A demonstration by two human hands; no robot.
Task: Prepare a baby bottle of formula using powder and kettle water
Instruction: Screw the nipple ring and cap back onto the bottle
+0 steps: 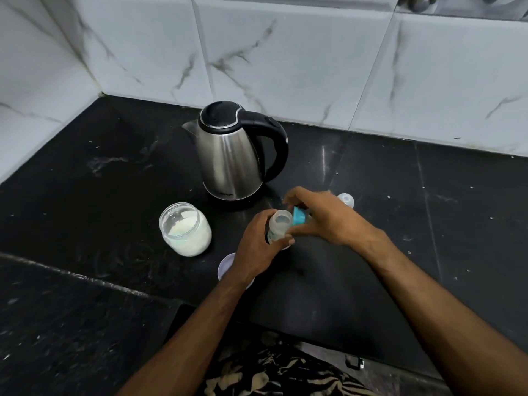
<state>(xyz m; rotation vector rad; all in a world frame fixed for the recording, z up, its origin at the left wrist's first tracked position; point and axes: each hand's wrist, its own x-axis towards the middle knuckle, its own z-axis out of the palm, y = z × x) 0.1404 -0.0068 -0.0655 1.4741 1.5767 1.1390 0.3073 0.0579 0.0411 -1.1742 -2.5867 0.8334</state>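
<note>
Left hand (254, 247) gripped the baby bottle (278, 228) just below the middle of the frame, fingers curled round its body, holding it upright on the black counter (100, 195). Right hand (320, 215) pinched a blue piece (300, 216) right at the bottle's open mouth; whether it was a scoop or the collar could not be told. To the left stood the open jar of powder (185, 228), and the kettle (234, 152) sat behind, above the middle, lid down. A clear teat or cap (346, 200) lay to the right of the hands, and a round white lid (227, 265) lay partly hidden under the left wrist. By my reckoning the step called for a steady bottle and the blue piece kept square over the mouth, so nothing spilled onto the counter.
</note>
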